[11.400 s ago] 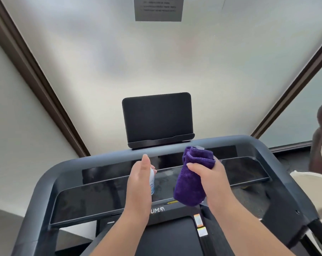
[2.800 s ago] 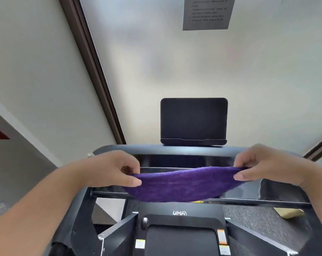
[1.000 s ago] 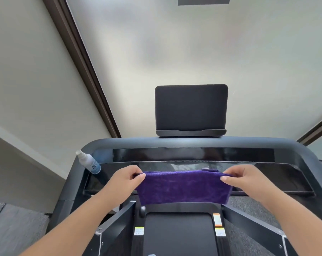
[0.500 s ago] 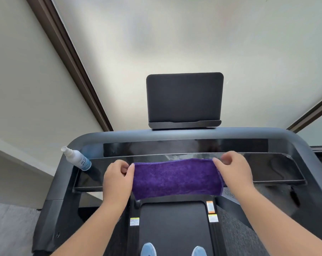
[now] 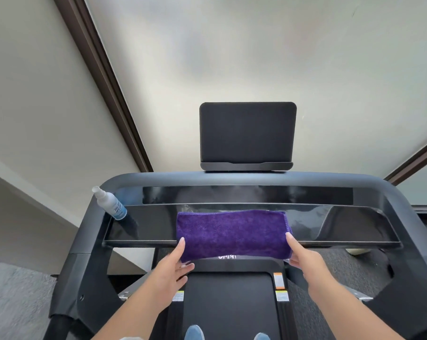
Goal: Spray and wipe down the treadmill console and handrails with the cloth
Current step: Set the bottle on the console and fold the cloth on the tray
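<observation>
Purple cloth (image 5: 232,233) – draped over console tray (image 5: 144,227); left hand (image 5: 169,271) and right hand (image 5: 303,260) touch its ends, fingers seemingly straight – spray bottle (image 5: 110,204) at left.

Partly readable white logo letters on the treadmill's front cover (image 5: 232,263), just under the purple cloth (image 5: 232,233), top half hidden by it. Blue print on the spray bottle (image 5: 112,204) too small to read. Orange and white stickers (image 5: 278,280) beside the belt (image 5: 229,303), wording illegible.
</observation>
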{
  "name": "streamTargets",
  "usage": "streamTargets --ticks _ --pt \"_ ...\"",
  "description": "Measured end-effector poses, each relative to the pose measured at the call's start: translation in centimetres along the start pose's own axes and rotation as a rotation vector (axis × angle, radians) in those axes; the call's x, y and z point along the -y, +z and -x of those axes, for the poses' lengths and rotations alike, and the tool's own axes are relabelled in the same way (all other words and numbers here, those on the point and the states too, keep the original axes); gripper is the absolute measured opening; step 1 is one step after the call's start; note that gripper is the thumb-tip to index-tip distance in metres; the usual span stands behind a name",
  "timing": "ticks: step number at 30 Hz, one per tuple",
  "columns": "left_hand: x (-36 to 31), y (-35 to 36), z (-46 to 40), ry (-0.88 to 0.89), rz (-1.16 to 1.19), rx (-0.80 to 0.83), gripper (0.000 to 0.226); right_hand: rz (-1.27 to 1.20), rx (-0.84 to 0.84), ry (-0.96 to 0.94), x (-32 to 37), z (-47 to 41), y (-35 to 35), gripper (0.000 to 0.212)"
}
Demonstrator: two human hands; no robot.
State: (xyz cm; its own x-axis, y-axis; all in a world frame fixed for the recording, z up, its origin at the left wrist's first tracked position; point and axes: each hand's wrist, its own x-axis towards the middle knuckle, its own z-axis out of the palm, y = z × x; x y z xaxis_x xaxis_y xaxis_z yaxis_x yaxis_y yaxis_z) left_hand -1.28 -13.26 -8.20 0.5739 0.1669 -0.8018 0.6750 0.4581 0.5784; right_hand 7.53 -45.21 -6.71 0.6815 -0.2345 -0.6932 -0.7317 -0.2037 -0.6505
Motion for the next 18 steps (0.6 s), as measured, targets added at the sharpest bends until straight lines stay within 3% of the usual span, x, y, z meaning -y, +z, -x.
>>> streamTargets --ticks 3,7,10,18 --pt "0.7 -0.1 0.5 0.011 0.034 -0.005 0.049 -0.051 0.136 -0.002 -0.5 0.5 -0.2 0.052" --pt "0.8 -0.2 1.3 0.099 0.049 -0.017 0.026 -0.102 0.150 -0.120 -0.5 1.0 -0.5 0.040" --pt "-0.4 0.5 2.1 0.147 0.116 0.002 0.013 -0.097 0.086 -0.186 0.6 1.9 -0.4 0.019" --pt "-11.0 5.4 6.0 0.293 0.273 0.113 0.028 -0.231 0.074 -0.404 11.2 4.0 0.3 0.010"
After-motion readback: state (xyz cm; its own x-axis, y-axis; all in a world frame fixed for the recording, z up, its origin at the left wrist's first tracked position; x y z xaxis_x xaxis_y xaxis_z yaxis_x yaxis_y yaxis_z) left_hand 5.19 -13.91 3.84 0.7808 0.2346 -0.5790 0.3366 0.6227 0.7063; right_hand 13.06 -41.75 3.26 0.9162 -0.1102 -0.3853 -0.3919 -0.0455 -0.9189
